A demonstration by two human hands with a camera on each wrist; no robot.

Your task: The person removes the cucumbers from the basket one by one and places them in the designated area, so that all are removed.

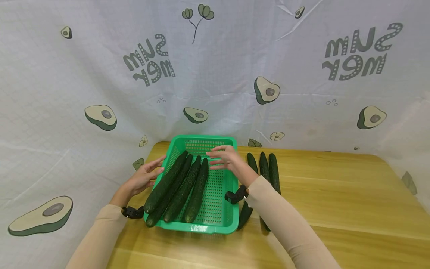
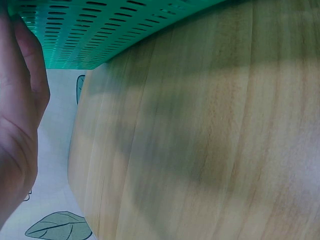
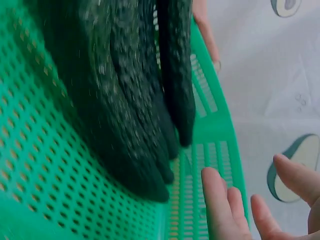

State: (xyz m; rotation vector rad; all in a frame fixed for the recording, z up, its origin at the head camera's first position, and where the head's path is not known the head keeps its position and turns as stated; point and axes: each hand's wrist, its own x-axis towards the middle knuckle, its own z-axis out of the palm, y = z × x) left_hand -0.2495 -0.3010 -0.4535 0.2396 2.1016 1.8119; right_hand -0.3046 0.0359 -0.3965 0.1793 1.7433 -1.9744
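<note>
A green plastic basket [image 1: 215, 228] with slotted walls stands on the table, and several dark green cucumbers [image 1: 197, 194] lie side by side in its left half. My left hand [image 1: 142, 180] is at the outside of the basket's left wall, its fingers stretched toward the rim; the left wrist view cuts off the fingertips. Above the basket's far right part is my right hand [image 1: 226, 157], fingers extended and apart, holding nothing. In the right wrist view its fingers [image 3: 220, 210] are close to the narrow ends of the cucumbers [image 3: 135, 165] without gripping them.
Three more cucumbers [image 1: 274, 173] lie on the wooden table [image 1: 329, 194] just right of the basket, partly hidden by my right forearm. Behind the table hangs a white cloth [image 1: 221, 74] printed with avocados. A black band [image 1: 236, 195] sits on my right wrist.
</note>
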